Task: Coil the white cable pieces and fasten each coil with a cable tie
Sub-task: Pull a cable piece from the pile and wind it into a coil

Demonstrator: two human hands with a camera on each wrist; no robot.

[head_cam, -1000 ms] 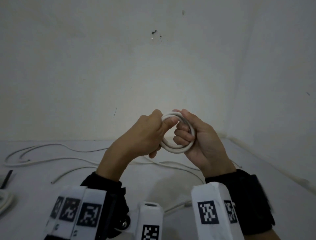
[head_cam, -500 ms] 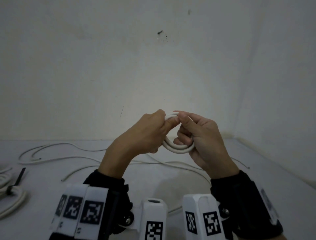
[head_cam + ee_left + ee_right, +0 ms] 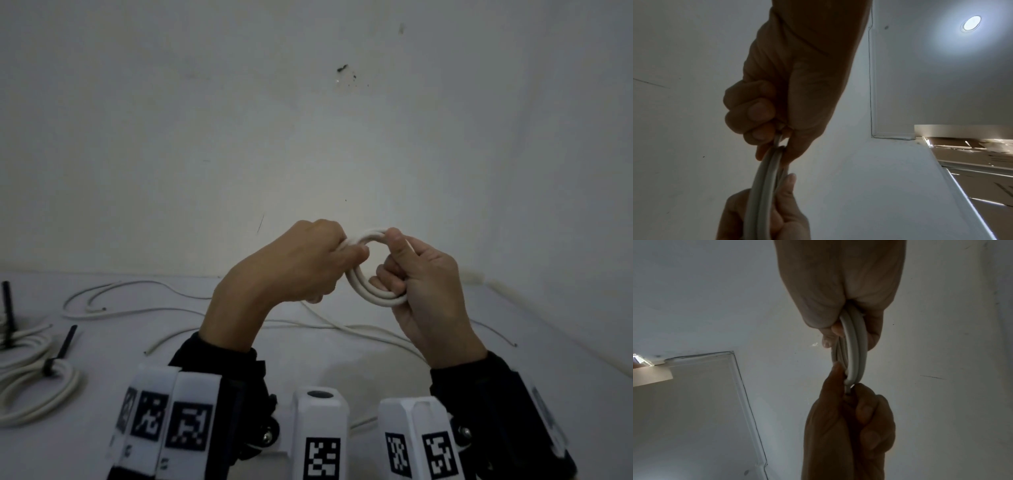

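We see the left hand (image 3: 301,263) with its fingers (image 3: 758,112) curled round the left side of the coil (image 3: 373,294), thumb and forefinger pinching the turns where they meet. The right hand (image 3: 428,284) grips the coil's right side: its thumb presses on top of the loop and its fingers (image 3: 390,277) hook through the middle from below. In the wrist views the turns (image 3: 856,345) run side by side between the two hands. The coil is held up in the air above the desk (image 3: 342,356), in front of a pale wall (image 3: 239,137).

Below the hands, loose cables (image 3: 137,310) lie spread over the desk. At the far left two finished coils (image 3: 37,387) rest on the desk, each bound with a black tie (image 3: 63,349). Dark sleeves (image 3: 222,370) and white tagged wrist mounts (image 3: 164,421) fill the bottom edge.
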